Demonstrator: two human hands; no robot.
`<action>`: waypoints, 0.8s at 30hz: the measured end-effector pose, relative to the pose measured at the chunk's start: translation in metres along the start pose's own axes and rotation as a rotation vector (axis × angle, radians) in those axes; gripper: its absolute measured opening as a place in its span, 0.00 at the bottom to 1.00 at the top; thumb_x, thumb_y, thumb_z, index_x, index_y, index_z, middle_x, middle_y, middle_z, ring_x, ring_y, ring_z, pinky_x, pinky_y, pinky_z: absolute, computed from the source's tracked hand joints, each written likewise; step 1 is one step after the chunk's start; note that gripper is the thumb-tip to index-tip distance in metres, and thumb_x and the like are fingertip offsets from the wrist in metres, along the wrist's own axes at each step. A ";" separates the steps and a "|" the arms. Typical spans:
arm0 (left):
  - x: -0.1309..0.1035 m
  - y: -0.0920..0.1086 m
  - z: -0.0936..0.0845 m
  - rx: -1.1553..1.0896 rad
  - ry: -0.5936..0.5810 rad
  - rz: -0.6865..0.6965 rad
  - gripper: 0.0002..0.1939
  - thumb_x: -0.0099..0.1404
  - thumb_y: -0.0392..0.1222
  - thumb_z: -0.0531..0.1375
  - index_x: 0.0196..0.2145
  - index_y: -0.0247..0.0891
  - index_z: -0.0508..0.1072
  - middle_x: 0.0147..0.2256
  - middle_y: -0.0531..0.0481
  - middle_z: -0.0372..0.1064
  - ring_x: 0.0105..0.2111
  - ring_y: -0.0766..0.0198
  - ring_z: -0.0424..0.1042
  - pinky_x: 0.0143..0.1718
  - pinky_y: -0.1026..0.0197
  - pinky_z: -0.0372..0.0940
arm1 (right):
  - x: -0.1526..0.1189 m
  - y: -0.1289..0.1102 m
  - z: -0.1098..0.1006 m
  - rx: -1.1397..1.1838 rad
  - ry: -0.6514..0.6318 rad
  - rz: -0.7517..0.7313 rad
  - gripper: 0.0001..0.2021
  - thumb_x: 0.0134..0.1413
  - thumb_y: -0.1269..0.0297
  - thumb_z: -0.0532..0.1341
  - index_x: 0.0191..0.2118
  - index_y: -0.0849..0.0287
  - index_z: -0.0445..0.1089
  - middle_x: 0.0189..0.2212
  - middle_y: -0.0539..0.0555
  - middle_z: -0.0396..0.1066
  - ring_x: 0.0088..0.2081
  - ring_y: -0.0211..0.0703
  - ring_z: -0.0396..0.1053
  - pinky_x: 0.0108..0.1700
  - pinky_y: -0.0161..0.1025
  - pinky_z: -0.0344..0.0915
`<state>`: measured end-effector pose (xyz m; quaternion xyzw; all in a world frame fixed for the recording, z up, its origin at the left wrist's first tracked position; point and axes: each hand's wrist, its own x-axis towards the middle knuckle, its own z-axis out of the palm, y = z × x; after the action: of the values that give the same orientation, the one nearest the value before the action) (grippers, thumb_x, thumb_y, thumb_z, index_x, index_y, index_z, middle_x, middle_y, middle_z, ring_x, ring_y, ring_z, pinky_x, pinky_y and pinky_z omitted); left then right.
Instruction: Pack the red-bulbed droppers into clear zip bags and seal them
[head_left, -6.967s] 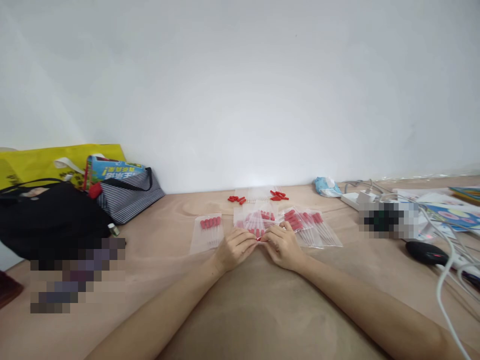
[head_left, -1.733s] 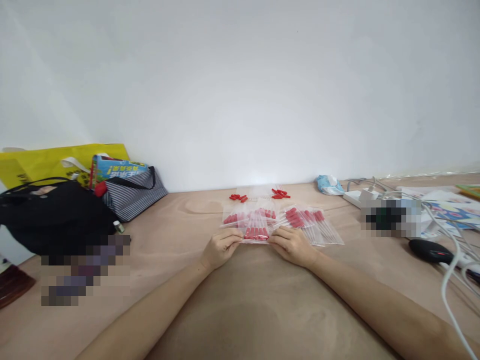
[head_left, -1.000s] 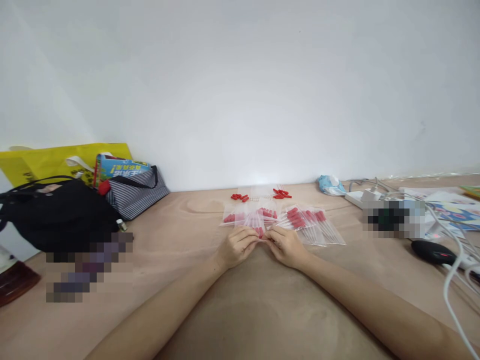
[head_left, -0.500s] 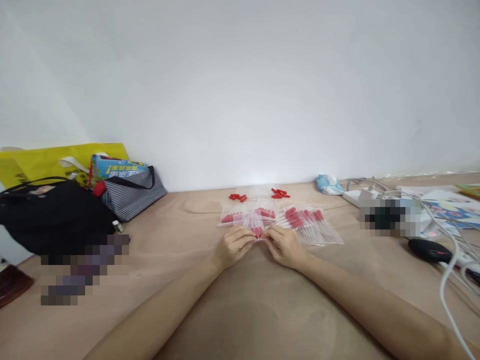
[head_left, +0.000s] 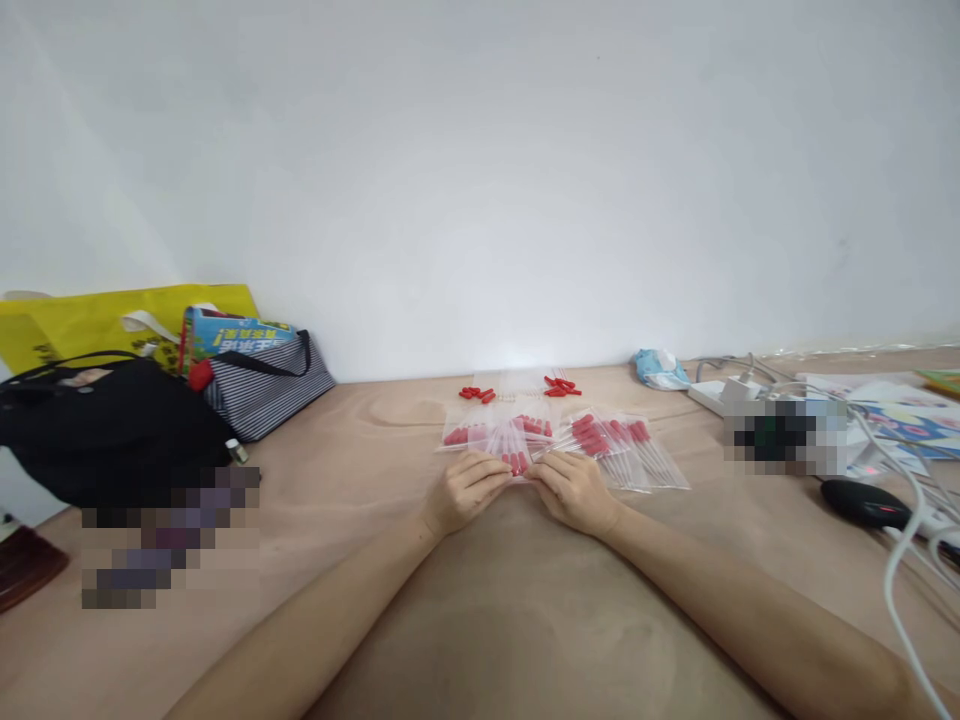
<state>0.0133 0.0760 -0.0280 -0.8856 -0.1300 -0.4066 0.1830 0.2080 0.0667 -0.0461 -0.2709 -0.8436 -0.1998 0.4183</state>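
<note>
Near the centre, a clear bag (head_left: 507,438) was pinched at its near edge by the left hand (head_left: 466,491) and right hand (head_left: 574,492), drawn inward from its corners; pressing was seemingly shifted mid-edge

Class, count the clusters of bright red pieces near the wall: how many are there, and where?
2. One left cluster and one right cluster, with translucent plastic between them, beyond the left hand and right hand. Individual pieces overlap, so some may be hidden.
</note>
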 end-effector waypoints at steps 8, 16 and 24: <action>-0.001 -0.002 -0.002 0.002 -0.028 -0.016 0.04 0.58 0.31 0.56 0.32 0.35 0.69 0.31 0.48 0.71 0.33 0.65 0.69 0.35 0.60 0.66 | -0.002 0.004 0.000 0.136 -0.107 0.110 0.06 0.51 0.73 0.50 0.29 0.59 0.62 0.25 0.52 0.66 0.27 0.37 0.62 0.28 0.33 0.57; -0.013 -0.012 -0.011 -0.016 0.004 -0.081 0.05 0.58 0.30 0.56 0.33 0.34 0.69 0.31 0.47 0.71 0.33 0.65 0.69 0.35 0.61 0.67 | -0.010 0.019 -0.004 0.279 -0.125 0.363 0.05 0.52 0.66 0.53 0.27 0.58 0.61 0.23 0.50 0.65 0.26 0.35 0.62 0.27 0.32 0.57; -0.006 -0.006 -0.006 -0.037 -0.007 -0.115 0.04 0.59 0.31 0.55 0.32 0.34 0.69 0.29 0.48 0.70 0.31 0.66 0.69 0.32 0.62 0.67 | 0.001 0.004 -0.002 0.001 -0.039 0.072 0.05 0.52 0.69 0.54 0.31 0.57 0.66 0.27 0.52 0.68 0.32 0.38 0.61 0.32 0.35 0.57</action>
<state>0.0034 0.0782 -0.0279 -0.8814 -0.1736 -0.4155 0.1424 0.2112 0.0693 -0.0440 -0.3046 -0.8415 -0.1790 0.4086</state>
